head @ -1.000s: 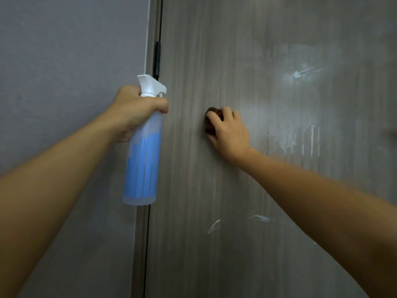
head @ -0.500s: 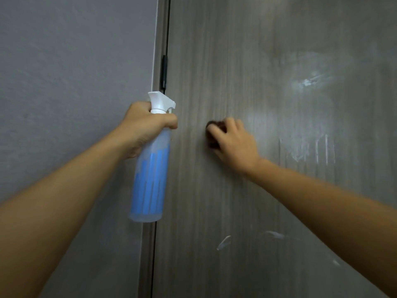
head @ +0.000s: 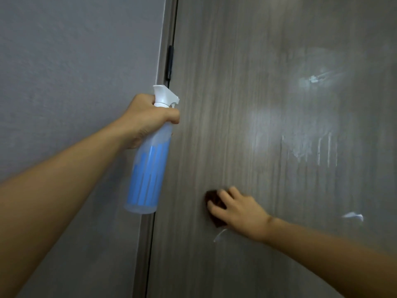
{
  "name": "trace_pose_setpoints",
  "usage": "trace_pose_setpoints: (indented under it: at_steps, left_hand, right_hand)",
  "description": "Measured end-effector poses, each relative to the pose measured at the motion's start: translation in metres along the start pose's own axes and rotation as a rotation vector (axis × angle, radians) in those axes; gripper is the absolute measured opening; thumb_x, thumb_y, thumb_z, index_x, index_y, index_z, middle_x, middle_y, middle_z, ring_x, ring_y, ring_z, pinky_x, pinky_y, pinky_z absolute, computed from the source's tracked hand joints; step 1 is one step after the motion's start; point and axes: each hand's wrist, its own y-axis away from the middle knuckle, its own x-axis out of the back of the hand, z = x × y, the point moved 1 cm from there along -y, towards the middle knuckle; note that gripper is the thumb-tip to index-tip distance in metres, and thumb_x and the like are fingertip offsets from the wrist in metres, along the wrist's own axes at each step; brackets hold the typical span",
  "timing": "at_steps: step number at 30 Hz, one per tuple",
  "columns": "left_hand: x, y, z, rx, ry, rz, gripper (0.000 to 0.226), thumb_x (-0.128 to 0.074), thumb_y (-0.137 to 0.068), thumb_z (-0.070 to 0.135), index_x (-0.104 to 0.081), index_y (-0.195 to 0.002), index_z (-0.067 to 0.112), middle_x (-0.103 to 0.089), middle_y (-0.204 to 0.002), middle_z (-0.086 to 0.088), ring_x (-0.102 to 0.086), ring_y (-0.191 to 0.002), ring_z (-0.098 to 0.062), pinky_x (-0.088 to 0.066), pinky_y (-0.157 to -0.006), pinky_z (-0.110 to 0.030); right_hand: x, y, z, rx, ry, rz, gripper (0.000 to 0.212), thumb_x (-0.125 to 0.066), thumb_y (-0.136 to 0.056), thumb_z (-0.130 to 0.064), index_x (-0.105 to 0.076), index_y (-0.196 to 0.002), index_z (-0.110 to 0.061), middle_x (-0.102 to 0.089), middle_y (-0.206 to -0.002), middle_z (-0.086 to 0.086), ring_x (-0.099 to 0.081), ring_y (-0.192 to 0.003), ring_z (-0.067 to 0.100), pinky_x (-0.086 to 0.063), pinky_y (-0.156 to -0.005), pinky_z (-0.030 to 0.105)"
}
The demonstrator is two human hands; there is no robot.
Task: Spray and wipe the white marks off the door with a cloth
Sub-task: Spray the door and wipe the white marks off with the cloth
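Head view, my notes. Left hand [head: 148, 117] is wrapped round the neck of a spray bottle [head: 148, 168], fingers curled just under the white plastic trigger head [head: 165, 95]. Bottle body is a translucent cylinder with blue ribbed liquid showing, hanging near upright beside the door's hinge edge, clear of the surface as far as I can tell.

Right hand [head: 240, 214] presses a small dark brown cloth [head: 212, 198] flat against the door [head: 214, 82]; fingers spread over it, the wad poking out past the fingertips and below the palm.

Door is grey-brown wood-grain laminate, vertical streaks. White marks: a short slanted dash [head: 219, 235] just below the cloth, a curved smear [head: 353, 216] toward the right edge, runny vertical drips [head: 309, 149] higher up, a bright blotch [head: 315, 79] above those.

Black hinge [head: 170, 61] at the left edge; textured grey wall [head: 75, 72] beyond.
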Motion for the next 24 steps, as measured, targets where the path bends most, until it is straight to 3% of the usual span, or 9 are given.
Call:
trace_pose_setpoints:
  at_steps: [2,4,7,12,17,19,21,24]
  left_hand:
    - [-0.002,0.001,-0.001,0.007,-0.039,0.008,0.04,-0.081,-0.064,0.016,-0.067,-0.094,-0.006,-0.064,-0.078,-0.011,-0.066,-0.07,-0.025,-0.062,-0.075,-0.048]
    - [-0.004,0.003,-0.002,0.006,-0.058,-0.008,0.056,-0.078,-0.057,0.022,-0.066,-0.102,-0.009,-0.064,-0.078,-0.011,-0.064,-0.072,-0.024,-0.059,-0.071,-0.044]
    - [-0.006,0.002,-0.007,0.031,-0.036,-0.018,0.057,-0.079,-0.055,0.022,-0.062,-0.099,-0.01,-0.062,-0.075,-0.012,-0.064,-0.072,-0.026,-0.059,-0.082,-0.064]
    - [-0.009,-0.004,-0.014,0.04,-0.044,0.005,0.05,-0.079,-0.054,0.023,-0.063,-0.089,-0.008,-0.059,-0.071,-0.01,-0.06,-0.072,-0.024,-0.055,-0.084,-0.071]
    - [-0.01,-0.004,-0.011,0.005,-0.026,0.023,0.048,-0.077,-0.057,0.018,-0.062,-0.092,-0.012,-0.059,-0.072,-0.012,-0.06,-0.07,-0.023,-0.057,-0.082,-0.068]
    - [-0.008,-0.005,-0.011,0.007,-0.031,0.028,0.047,-0.076,-0.057,0.019,-0.062,-0.091,-0.01,-0.059,-0.072,-0.013,-0.061,-0.07,-0.026,-0.061,-0.075,-0.057]
    - [-0.007,-0.003,-0.011,0.015,-0.04,0.022,0.041,-0.076,-0.057,0.02,-0.064,-0.088,-0.004,-0.059,-0.073,-0.014,-0.063,-0.071,-0.028,-0.055,-0.069,-0.046]
    - [-0.006,-0.001,-0.015,0.025,-0.045,0.008,0.037,-0.077,-0.057,0.019,-0.066,-0.088,-0.001,-0.058,-0.071,-0.012,-0.063,-0.069,-0.027,-0.06,-0.071,-0.053]
  right_hand:
    - [0.001,0.001,0.0,0.126,-0.013,-0.012,0.035,-0.064,-0.092,-0.033,-0.06,-0.125,-0.02,-0.06,-0.103,0.013,-0.057,-0.079,0.03,-0.049,-0.045,0.033]
    - [0.014,-0.023,0.021,0.091,-0.002,0.028,0.04,-0.058,-0.091,-0.033,-0.058,-0.128,-0.02,-0.059,-0.101,0.012,-0.057,-0.08,0.03,-0.047,-0.042,0.032]
    - [0.041,-0.087,0.063,-0.215,-0.039,0.122,0.064,-0.076,-0.077,-0.04,-0.055,-0.134,-0.019,-0.055,-0.109,0.015,-0.056,-0.092,0.036,-0.048,-0.046,0.036]
    - [0.051,-0.177,0.09,-0.485,-0.014,0.153,0.053,-0.076,-0.086,-0.038,-0.055,-0.131,-0.02,-0.052,-0.123,0.012,-0.05,-0.106,0.036,-0.036,-0.057,0.037]
    - [0.017,-0.183,0.053,-0.324,-0.056,0.156,0.054,-0.089,-0.069,-0.034,-0.066,-0.116,-0.018,-0.059,-0.107,0.009,-0.054,-0.088,0.035,-0.028,-0.047,0.031]
    - [0.002,-0.176,0.031,-0.239,-0.032,0.155,0.055,-0.087,-0.069,-0.032,-0.067,-0.118,-0.019,-0.059,-0.107,0.007,-0.053,-0.086,0.033,-0.026,-0.047,0.03]
    - [-0.006,-0.166,0.014,-0.191,-0.021,0.138,0.052,-0.084,-0.071,-0.031,-0.067,-0.119,-0.019,-0.06,-0.108,0.007,-0.053,-0.086,0.032,-0.027,-0.047,0.031]
    - [-0.013,-0.146,-0.01,-0.093,-0.006,0.103,0.038,-0.078,-0.076,-0.027,-0.069,-0.112,-0.02,-0.059,-0.102,0.006,-0.054,-0.083,0.028,-0.026,-0.047,0.03]
